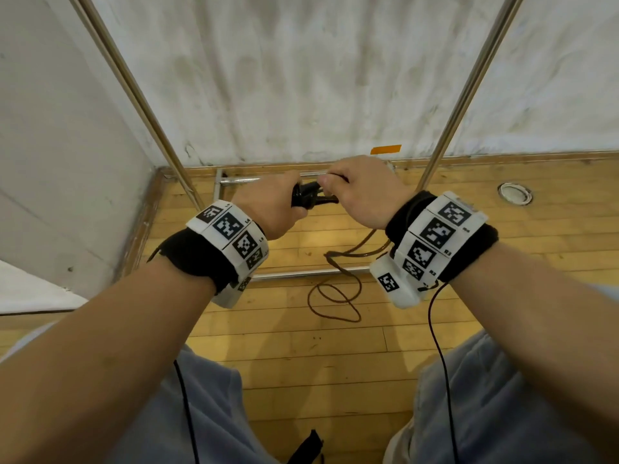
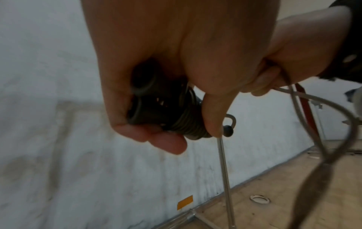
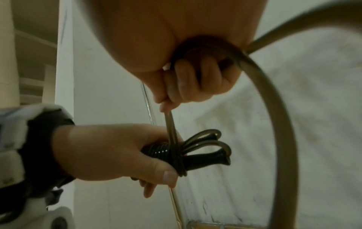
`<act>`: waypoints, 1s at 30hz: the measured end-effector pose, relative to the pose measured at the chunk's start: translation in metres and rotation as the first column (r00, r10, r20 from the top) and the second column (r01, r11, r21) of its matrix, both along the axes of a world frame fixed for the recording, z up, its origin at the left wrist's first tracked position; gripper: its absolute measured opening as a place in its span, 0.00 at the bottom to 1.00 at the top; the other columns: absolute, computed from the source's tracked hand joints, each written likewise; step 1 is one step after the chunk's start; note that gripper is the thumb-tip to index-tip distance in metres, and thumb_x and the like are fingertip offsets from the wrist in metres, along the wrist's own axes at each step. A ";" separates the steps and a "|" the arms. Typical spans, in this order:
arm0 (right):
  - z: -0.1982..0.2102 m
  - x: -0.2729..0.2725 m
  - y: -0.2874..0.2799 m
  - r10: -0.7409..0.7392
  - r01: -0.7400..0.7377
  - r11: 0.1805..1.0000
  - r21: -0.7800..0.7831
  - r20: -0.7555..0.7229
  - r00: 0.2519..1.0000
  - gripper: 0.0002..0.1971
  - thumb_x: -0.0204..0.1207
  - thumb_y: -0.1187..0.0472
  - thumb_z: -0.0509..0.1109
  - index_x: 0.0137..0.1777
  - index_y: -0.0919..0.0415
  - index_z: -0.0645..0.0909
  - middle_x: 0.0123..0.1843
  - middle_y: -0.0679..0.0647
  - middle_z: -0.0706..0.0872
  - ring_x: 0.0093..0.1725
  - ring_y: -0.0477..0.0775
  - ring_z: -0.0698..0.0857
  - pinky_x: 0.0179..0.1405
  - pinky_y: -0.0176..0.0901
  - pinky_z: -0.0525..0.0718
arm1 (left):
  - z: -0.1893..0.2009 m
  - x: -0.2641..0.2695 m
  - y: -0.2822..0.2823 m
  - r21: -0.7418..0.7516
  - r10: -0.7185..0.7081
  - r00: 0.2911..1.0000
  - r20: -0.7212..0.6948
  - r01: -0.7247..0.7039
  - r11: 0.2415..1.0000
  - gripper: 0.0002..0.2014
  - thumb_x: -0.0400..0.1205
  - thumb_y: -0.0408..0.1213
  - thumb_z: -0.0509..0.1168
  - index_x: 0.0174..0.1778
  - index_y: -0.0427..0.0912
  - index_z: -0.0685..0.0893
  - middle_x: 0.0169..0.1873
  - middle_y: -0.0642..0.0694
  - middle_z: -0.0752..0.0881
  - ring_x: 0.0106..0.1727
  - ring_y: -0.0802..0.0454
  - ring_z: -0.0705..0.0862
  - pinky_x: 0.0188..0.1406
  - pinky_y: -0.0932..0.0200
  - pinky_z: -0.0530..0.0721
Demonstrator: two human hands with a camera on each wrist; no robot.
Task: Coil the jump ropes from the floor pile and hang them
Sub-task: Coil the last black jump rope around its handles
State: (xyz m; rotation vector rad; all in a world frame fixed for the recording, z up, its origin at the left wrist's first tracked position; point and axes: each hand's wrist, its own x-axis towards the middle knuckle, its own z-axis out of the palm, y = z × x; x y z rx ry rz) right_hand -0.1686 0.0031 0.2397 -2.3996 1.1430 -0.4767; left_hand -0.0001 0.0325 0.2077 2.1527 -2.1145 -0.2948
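Setting: corner of a room. White wall (image 1: 335, 78) ahead, a second wall on the left, wooden floor (image 1: 301, 356) below. A metal rack (image 1: 140, 95) of thin poles stands against the wall; its uprights rise on either side of the hands and its base bars lie on the floor. Open floor lies between the rack base and the person's knees.

Small items: orange tape strip (image 1: 386, 149) low on the wall; round floor socket (image 1: 514, 193) to the right, well apart from the rack.

Containers: none seen.

Jump rope (image 3: 282, 108), brown cord with black handles (image 3: 203, 158): both handles lie side by side, several turns of cord wound round them. Slack cord (image 1: 335, 296) hangs from the right hand and loops on the floor beside the front base bar.

Left hand (image 1: 268, 209): fingers and thumb curled round the paired handles, held at chest height before the rack.

Right hand (image 1: 358, 192): just beside the left, fingers closed on the cord, a taut stretch running from its fingertips (image 3: 166, 106) down to the wound turns.
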 end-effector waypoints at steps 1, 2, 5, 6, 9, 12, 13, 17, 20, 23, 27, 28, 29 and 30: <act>-0.001 0.000 -0.001 -0.022 0.022 1.000 -0.022 -0.009 1.000 0.18 0.85 0.54 0.56 0.36 0.59 0.78 0.29 0.47 0.72 0.28 0.45 0.70 0.27 0.37 0.64 | -0.001 -0.003 0.001 0.007 -0.030 0.999 0.011 0.030 1.000 0.16 0.80 0.49 0.66 0.61 0.50 0.73 0.48 0.50 0.84 0.44 0.49 0.80 0.41 0.52 0.76; -0.001 0.000 -0.003 -0.053 0.053 0.998 -0.042 -0.011 0.999 0.18 0.85 0.53 0.56 0.37 0.60 0.78 0.29 0.47 0.73 0.29 0.45 0.71 0.28 0.36 0.65 | -0.002 -0.006 0.002 0.001 -0.059 0.998 0.012 0.059 0.998 0.17 0.80 0.49 0.66 0.62 0.52 0.74 0.49 0.50 0.85 0.46 0.48 0.81 0.41 0.53 0.78; 0.000 -0.002 -0.012 -0.147 0.149 0.988 -0.046 0.046 0.988 0.20 0.84 0.51 0.57 0.38 0.62 0.81 0.26 0.48 0.73 0.26 0.45 0.71 0.25 0.36 0.64 | 0.001 -0.013 0.005 -0.065 -0.128 0.992 -0.011 0.127 0.990 0.18 0.78 0.52 0.67 0.63 0.54 0.76 0.47 0.52 0.86 0.44 0.48 0.82 0.36 0.56 0.78; 0.000 -0.004 -0.015 -0.166 0.169 0.985 -0.031 0.072 0.984 0.21 0.84 0.50 0.58 0.38 0.63 0.82 0.25 0.48 0.72 0.25 0.45 0.71 0.25 0.36 0.64 | 0.002 -0.015 0.006 -0.098 -0.141 0.990 -0.010 0.139 0.985 0.19 0.77 0.56 0.68 0.60 0.53 0.77 0.42 0.54 0.85 0.41 0.49 0.81 0.33 0.57 0.76; 0.000 -0.006 -0.020 -0.201 0.201 0.980 0.011 0.107 0.974 0.24 0.82 0.48 0.60 0.40 0.68 0.84 0.23 0.49 0.70 0.24 0.47 0.69 0.25 0.38 0.66 | 0.007 -0.023 0.012 -0.197 -0.151 0.988 -0.017 0.144 0.970 0.19 0.74 0.62 0.68 0.52 0.53 0.81 0.30 0.60 0.77 0.35 0.52 0.79 0.25 0.61 0.69; -0.001 -0.010 -0.028 -0.254 0.234 0.963 0.130 0.166 0.953 0.24 0.79 0.45 0.64 0.38 0.66 0.86 0.25 0.53 0.72 0.25 0.49 0.70 0.29 0.41 0.69 | 0.010 -0.024 0.015 -0.267 -0.215 0.974 -0.068 0.190 0.945 0.16 0.77 0.57 0.67 0.53 0.51 0.83 0.34 0.56 0.84 0.39 0.50 0.84 0.31 0.57 0.77; 0.000 -0.012 -0.031 -0.269 0.232 0.954 0.192 0.198 0.943 0.22 0.78 0.44 0.65 0.34 0.61 0.86 0.27 0.54 0.74 0.27 0.49 0.72 0.31 0.41 0.70 | 0.013 -0.023 0.016 -0.292 -0.233 0.969 -0.086 0.199 0.935 0.15 0.77 0.56 0.66 0.55 0.51 0.83 0.37 0.55 0.86 0.41 0.50 0.85 0.34 0.55 0.79; 0.002 -0.020 -0.035 -0.247 0.095 0.880 0.466 0.277 0.929 0.20 0.73 0.40 0.69 0.29 0.55 0.82 0.30 0.55 0.78 0.30 0.50 0.76 0.35 0.38 0.75 | 0.021 -0.022 0.025 -0.371 -0.265 0.950 -0.165 0.189 0.909 0.19 0.77 0.55 0.65 0.60 0.51 0.83 0.40 0.55 0.87 0.42 0.50 0.84 0.39 0.56 0.80; -0.005 -0.020 -0.032 -0.270 -0.145 0.706 0.693 0.453 0.850 0.17 0.70 0.43 0.71 0.32 0.56 0.83 0.30 0.54 0.77 0.27 0.50 0.73 0.27 0.39 0.71 | 0.028 -0.022 0.030 -0.371 -0.232 0.925 -0.301 0.111 0.922 0.21 0.74 0.58 0.61 0.58 0.50 0.81 0.34 0.60 0.81 0.34 0.57 0.80 0.33 0.60 0.74; -0.014 -0.009 -0.023 -0.353 -0.259 0.645 0.719 0.581 0.733 0.21 0.81 0.60 0.62 0.28 0.51 0.86 0.23 0.47 0.75 0.20 0.45 0.67 0.17 0.33 0.63 | 0.032 -0.018 0.028 -0.363 -0.167 0.885 -0.434 -0.003 0.932 0.14 0.73 0.57 0.62 0.50 0.55 0.77 0.29 0.60 0.79 0.30 0.64 0.78 0.27 0.65 0.71; -0.018 0.009 -0.003 -0.330 -0.141 0.790 0.597 0.606 0.724 0.14 0.83 0.63 0.59 0.38 0.60 0.80 0.23 0.50 0.75 0.19 0.46 0.66 0.16 0.35 0.61 | 0.036 -0.011 0.021 -0.356 -0.081 0.844 -0.531 -0.136 0.924 0.16 0.73 0.56 0.63 0.49 0.49 0.76 0.32 0.56 0.80 0.33 0.59 0.79 0.31 0.58 0.76; -0.019 0.012 0.002 -0.293 -0.107 0.834 0.542 0.598 0.745 0.13 0.84 0.62 0.59 0.39 0.60 0.79 0.24 0.49 0.74 0.19 0.45 0.66 0.17 0.35 0.63 | 0.037 -0.009 0.019 -0.355 -0.072 0.829 -0.555 -0.158 0.921 0.17 0.74 0.56 0.63 0.49 0.47 0.76 0.34 0.55 0.82 0.34 0.55 0.81 0.32 0.56 0.78; -0.020 0.014 0.006 -0.242 -0.065 0.884 0.463 0.572 0.784 0.12 0.84 0.61 0.59 0.40 0.60 0.79 0.25 0.49 0.74 0.20 0.44 0.67 0.19 0.35 0.65 | 0.037 -0.007 0.018 -0.350 -0.067 0.808 -0.585 -0.178 0.920 0.18 0.74 0.55 0.63 0.50 0.46 0.77 0.35 0.52 0.84 0.34 0.52 0.82 0.34 0.53 0.80; -0.019 0.015 0.010 -0.182 -0.028 0.929 0.369 0.522 0.833 0.12 0.84 0.60 0.60 0.42 0.61 0.80 0.27 0.48 0.74 0.21 0.43 0.69 0.22 0.36 0.67 | 0.037 -0.006 0.017 -0.342 -0.063 0.783 -0.619 -0.196 0.919 0.18 0.74 0.55 0.63 0.51 0.45 0.77 0.36 0.49 0.85 0.33 0.51 0.82 0.36 0.50 0.83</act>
